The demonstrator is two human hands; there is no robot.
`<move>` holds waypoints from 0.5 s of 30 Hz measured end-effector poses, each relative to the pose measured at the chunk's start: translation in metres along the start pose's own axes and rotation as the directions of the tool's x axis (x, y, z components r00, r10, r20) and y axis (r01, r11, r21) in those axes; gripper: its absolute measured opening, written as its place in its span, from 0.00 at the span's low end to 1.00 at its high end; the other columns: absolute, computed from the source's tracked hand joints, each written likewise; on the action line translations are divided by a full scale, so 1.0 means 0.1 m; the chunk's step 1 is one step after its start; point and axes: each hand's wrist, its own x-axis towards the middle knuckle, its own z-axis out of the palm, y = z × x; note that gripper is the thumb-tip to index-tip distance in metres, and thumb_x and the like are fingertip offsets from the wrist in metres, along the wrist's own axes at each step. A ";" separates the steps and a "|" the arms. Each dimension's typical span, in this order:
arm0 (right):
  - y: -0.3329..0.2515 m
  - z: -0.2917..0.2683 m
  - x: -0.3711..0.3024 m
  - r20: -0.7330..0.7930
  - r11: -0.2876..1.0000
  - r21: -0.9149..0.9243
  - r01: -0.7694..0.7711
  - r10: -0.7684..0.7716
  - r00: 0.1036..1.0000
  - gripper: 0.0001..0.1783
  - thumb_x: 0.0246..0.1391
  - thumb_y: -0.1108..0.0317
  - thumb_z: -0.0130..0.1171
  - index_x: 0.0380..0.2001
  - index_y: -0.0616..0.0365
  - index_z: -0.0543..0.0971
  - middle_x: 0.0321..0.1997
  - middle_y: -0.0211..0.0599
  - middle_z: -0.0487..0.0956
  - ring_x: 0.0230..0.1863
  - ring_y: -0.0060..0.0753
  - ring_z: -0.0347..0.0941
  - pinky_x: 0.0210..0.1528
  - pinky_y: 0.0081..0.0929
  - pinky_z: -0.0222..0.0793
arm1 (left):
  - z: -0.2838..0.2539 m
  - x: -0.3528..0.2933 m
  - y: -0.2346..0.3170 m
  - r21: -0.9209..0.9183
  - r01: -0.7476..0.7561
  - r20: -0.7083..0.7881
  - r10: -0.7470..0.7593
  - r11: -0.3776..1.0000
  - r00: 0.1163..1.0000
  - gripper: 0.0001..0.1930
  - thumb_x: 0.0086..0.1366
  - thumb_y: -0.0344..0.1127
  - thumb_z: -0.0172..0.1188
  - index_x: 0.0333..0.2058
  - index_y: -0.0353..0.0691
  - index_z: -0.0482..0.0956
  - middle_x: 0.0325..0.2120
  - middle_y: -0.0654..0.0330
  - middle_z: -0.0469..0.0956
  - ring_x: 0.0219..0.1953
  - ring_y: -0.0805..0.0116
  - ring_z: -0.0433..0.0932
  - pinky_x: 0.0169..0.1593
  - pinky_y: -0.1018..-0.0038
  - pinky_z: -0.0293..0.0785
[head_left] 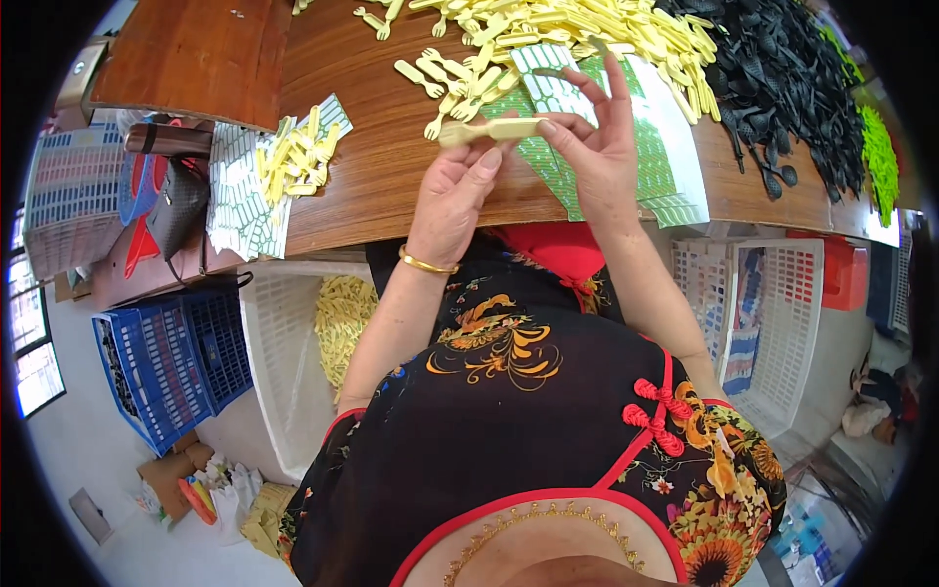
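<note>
My left hand (452,191) and my right hand (594,147) together hold one pale yellow plastic spoon (486,130) level above the wooden table (381,166). The left thumb and fingers pinch its middle, while the right fingertips touch its right end. Under the hands lies a sheet of green and white stickers (665,157). A big heap of the same yellow spoons (577,29) covers the table just beyond the hands.
A pile of black spoons (782,78) and some green ones (878,157) lie at the right. More yellow spoons (296,157) rest on sticker sheets at the left. A white crate (284,372) with yellow spoons, a blue crate (161,362) and another white crate (782,323) stand below the table.
</note>
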 end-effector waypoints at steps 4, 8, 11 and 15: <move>-0.11 -0.14 0.07 0.219 0.992 -0.107 -0.071 0.094 0.971 0.54 0.56 0.83 0.63 0.78 0.44 0.47 0.67 0.44 0.68 0.45 0.21 0.79 0.50 0.21 0.78 | -0.15 -0.05 0.25 0.193 0.204 0.177 -0.238 0.960 0.955 0.14 0.78 0.44 0.50 0.47 0.38 0.75 0.47 0.50 0.83 0.46 0.70 0.83 0.51 0.75 0.79; -0.17 -0.05 0.07 0.328 0.963 -0.270 0.023 0.069 0.942 0.51 0.55 0.83 0.62 0.77 0.46 0.51 0.65 0.38 0.72 0.44 0.19 0.78 0.47 0.18 0.77 | -0.16 -0.03 0.30 0.457 0.328 0.087 -0.409 0.827 0.908 0.18 0.80 0.48 0.44 0.52 0.39 0.71 0.40 0.53 0.83 0.44 0.69 0.84 0.45 0.76 0.81; -0.19 -0.02 0.07 0.275 0.953 -0.302 0.028 0.059 0.960 0.49 0.55 0.81 0.64 0.76 0.47 0.54 0.61 0.38 0.76 0.48 0.23 0.78 0.52 0.24 0.76 | -0.12 -0.05 0.24 0.263 0.400 0.121 -0.442 0.878 0.889 0.17 0.80 0.45 0.45 0.55 0.40 0.70 0.31 0.64 0.76 0.29 0.81 0.72 0.31 0.85 0.69; 0.00 -0.10 0.13 0.157 0.842 -0.467 0.271 -0.223 0.962 0.44 0.54 0.76 0.69 0.72 0.52 0.61 0.49 0.35 0.83 0.58 0.32 0.75 0.66 0.36 0.65 | -0.12 -0.05 0.11 -0.054 0.470 0.108 -0.463 0.881 0.880 0.20 0.80 0.45 0.43 0.58 0.36 0.71 0.27 0.71 0.64 0.21 0.86 0.54 0.23 0.86 0.50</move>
